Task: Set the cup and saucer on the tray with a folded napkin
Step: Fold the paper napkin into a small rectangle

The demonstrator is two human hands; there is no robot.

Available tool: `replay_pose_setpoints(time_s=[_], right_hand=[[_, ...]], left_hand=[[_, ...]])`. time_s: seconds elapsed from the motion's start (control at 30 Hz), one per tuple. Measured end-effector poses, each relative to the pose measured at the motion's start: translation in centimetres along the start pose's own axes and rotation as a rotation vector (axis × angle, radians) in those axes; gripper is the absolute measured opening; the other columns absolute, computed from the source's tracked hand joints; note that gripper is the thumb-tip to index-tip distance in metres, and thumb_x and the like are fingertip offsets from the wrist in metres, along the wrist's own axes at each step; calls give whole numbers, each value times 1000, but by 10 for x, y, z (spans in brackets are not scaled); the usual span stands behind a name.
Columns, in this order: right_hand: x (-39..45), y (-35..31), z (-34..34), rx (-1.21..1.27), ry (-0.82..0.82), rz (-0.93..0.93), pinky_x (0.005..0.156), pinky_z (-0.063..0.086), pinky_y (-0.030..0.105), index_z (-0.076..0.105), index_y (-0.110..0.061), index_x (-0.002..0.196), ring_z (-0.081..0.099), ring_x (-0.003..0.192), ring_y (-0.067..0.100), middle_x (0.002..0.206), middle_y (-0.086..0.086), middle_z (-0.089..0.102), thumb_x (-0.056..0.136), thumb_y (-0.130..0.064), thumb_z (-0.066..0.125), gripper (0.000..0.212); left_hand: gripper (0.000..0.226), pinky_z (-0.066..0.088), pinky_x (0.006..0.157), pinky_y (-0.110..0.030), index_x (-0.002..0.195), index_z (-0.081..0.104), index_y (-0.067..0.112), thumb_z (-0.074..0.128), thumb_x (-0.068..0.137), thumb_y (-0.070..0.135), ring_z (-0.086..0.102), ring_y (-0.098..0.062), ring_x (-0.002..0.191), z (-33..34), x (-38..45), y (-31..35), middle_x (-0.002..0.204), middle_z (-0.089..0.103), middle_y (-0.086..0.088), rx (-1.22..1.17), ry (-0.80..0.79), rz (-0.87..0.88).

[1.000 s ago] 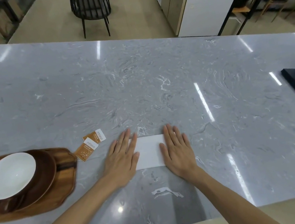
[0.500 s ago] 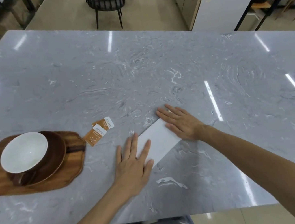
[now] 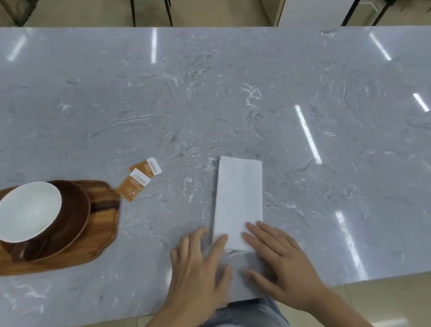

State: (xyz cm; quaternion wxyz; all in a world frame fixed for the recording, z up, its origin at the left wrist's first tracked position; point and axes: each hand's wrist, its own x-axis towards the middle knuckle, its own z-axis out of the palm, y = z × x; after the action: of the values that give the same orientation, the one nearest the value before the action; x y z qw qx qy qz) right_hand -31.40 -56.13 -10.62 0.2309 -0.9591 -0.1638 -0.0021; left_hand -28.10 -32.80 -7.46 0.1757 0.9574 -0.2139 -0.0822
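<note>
Napkin [image 3: 237, 201]: turned lengthwise since a second ago, near end under both hands.
Left hand [image 3: 199, 273]: flat, fingers spread.
Right hand [image 3: 281, 262]: flat, nothing gripped.
Tray [image 3: 102, 234]: cup [image 3: 26, 212] and saucer [image 3: 77, 210] already set; napkin judged ready for another fold.

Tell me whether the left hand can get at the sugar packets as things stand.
Probably yes. The left hand lies flat at the napkin's near end, holding nothing. Only bare counter lies between it and the sugar packets, which sit beside the tray.
</note>
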Motion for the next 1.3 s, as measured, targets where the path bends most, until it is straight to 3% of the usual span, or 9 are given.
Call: replay_pose_setpoints(time_s=[0.13,0.27,0.37,0.63,0.8,1.0,1.13,1.2,1.3], right_hand=[[-6,3,-2,28,-55,-2,126,24,43,38,-28,156,20,156,12,167,-11,28,100,-54,56,64],[-7,7,0,31,95,-31,111,48,42,67,-18,134,51,140,18,146,-3,59,98,-40,66,42],[-6,10,-1,-20,216,-123,102,55,38,77,-11,118,65,126,20,130,2,71,96,-31,68,31],[6,9,-21,-244,399,-278,77,64,33,82,-10,95,77,94,21,101,2,80,93,-24,75,15],[12,1,-39,-262,386,-152,55,60,29,81,-16,92,76,78,17,98,-5,80,95,-29,71,16],[17,-12,-54,81,340,38,69,64,30,79,-7,101,77,85,15,102,3,79,87,-10,80,14],[15,-15,-59,315,310,114,81,61,19,74,-11,116,71,95,5,111,-2,75,92,-28,76,30],[13,-9,-58,323,230,74,88,56,15,66,-14,129,66,102,3,119,-3,69,90,-32,76,45],[13,8,-51,249,167,65,90,57,23,61,-15,136,62,106,2,127,-3,64,87,-25,80,53]], left_hand=[[65,36,109,-43,148,48,23,55,89,48,33,-25,148,1,14,-14,163,33,-5,-9,-37,196],[48,50,99,-42,131,66,18,58,92,45,58,-25,126,3,24,-28,143,58,-4,-27,1,345],[41,55,89,-38,121,71,16,58,92,43,61,-23,111,2,32,-35,128,66,-4,-23,49,418],[37,56,71,-36,118,70,17,66,89,39,60,-19,100,0,37,-34,117,65,-2,17,92,492],[40,58,69,-32,124,67,18,68,86,31,63,-18,101,-1,37,-29,122,65,-1,-27,96,473],[54,62,66,-29,125,68,13,82,73,12,72,-17,102,-7,40,-21,124,71,0,-117,168,411],[51,64,70,-36,123,72,11,83,74,6,74,-23,98,-6,40,-23,117,75,-3,-256,181,314],[45,63,78,-38,120,74,12,79,76,3,73,-21,102,-6,41,-24,119,74,-1,-315,188,290],[40,62,68,-39,117,76,11,77,78,0,70,-19,91,-6,43,-25,109,75,-3,-376,214,264]])
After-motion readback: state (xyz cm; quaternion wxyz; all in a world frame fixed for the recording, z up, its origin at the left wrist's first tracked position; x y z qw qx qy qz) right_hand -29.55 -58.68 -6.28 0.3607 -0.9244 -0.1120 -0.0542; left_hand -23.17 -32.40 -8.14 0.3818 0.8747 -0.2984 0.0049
